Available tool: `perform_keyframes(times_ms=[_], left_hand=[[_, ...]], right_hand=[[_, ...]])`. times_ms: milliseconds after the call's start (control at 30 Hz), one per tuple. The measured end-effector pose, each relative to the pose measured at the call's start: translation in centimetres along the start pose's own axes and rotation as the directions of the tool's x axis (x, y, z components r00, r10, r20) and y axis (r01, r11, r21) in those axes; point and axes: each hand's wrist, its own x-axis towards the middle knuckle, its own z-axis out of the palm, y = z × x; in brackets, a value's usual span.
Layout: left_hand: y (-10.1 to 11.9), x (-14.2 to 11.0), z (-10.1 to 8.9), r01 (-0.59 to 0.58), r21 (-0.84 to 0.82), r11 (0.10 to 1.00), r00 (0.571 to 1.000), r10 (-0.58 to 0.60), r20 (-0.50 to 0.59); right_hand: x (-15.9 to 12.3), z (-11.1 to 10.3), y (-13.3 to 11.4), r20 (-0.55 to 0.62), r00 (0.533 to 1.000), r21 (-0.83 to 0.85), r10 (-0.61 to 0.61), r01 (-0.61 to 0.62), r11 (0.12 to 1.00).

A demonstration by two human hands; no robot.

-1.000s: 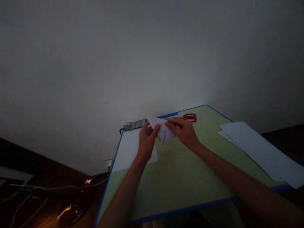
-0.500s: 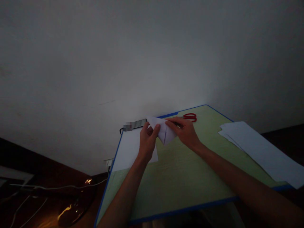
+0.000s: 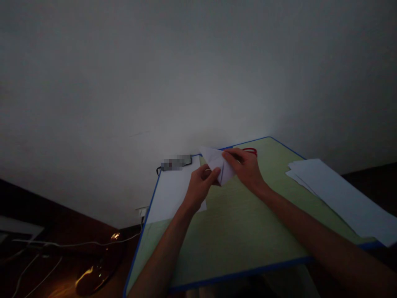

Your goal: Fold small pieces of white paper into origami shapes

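A folded piece of white paper (image 3: 214, 157) is held up over the far part of the table, a crease running down its face and its corners pointed. My left hand (image 3: 200, 184) pinches its lower left side, with the thumb lying on the front. On the upper right, my right hand (image 3: 245, 165) grips the edge between thumb and fingers. Behind the right hand, red-handled scissors (image 3: 252, 150) are mostly hidden. Under and left of my left hand lies a flat white sheet (image 3: 170, 194).
The pale green table (image 3: 242, 236) has a blue rim and stands against a grey wall (image 3: 198, 74). At its right edge lies a stack of white paper (image 3: 338, 194), partly overhanging. A phone-like device (image 3: 176, 162), partly blurred out, sits at the far left. Cables (image 3: 77, 245) hang at lower left.
Both hands have shifted slightly to the right with the folded paper. The left thumb has slid lower on it, and the right hand now covers more of the scissors.
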Motion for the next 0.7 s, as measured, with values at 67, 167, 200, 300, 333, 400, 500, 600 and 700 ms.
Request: perform_keyframes(times_ms=[67, 167, 200, 300, 333, 400, 500, 600, 700], left_hand=[[0.06, -0.06, -0.02, 0.024, 0.017, 1.000, 1.000, -0.024, 0.012], [0.05, -0.15, 0.04, 0.048, 0.053, 0.997, 0.997, -0.051, 0.053], [0.01, -0.16, 0.08, 0.044, 0.066, 0.997, 0.997, -0.047, 0.055], [-0.14, -0.12, 0.17, 0.009, 0.084, 0.996, 1.000, -0.011, 0.023], [-0.19, -0.09, 0.19, 0.000, 0.081, 0.997, 1.000, -0.001, 0.010], [-0.28, -0.03, 0.19, -0.006, 0.063, 0.998, 1.000, 0.007, -0.011], [-0.40, 0.02, 0.20, 0.007, 0.029, 1.000, 1.000, -0.007, -0.022], [-0.57, -0.04, 0.27, 0.021, 0.042, 0.999, 1.000, -0.021, -0.011], [-0.74, -0.15, 0.43, 0.018, 0.077, 0.997, 1.000, -0.018, 0.000]], right_hand=[[0.08, -0.05, 0.20, -0.012, 1.000, -0.010, -0.007, 0.007, 1.000], [0.11, -0.07, 0.31, -0.032, 0.999, -0.032, -0.020, 0.019, 0.999], [0.11, -0.07, 0.28, -0.038, 0.999, -0.039, -0.024, 0.023, 0.999], [0.09, -0.06, 0.07, -0.051, 0.998, -0.047, -0.031, 0.029, 0.998], [0.08, -0.05, 0.00, -0.058, 0.998, -0.047, -0.032, 0.029, 0.998], [0.05, -0.03, -0.09, -0.072, 0.997, -0.043, -0.026, 0.023, 0.999], [0.00, 0.02, -0.10, -0.082, 0.997, -0.022, -0.007, 0.006, 1.000], [0.08, -0.02, -0.01, -0.099, 0.995, -0.017, 0.000, -0.001, 1.000], [0.31, -0.13, 0.08, -0.148, 0.989, -0.005, 0.023, -0.024, 1.000]])
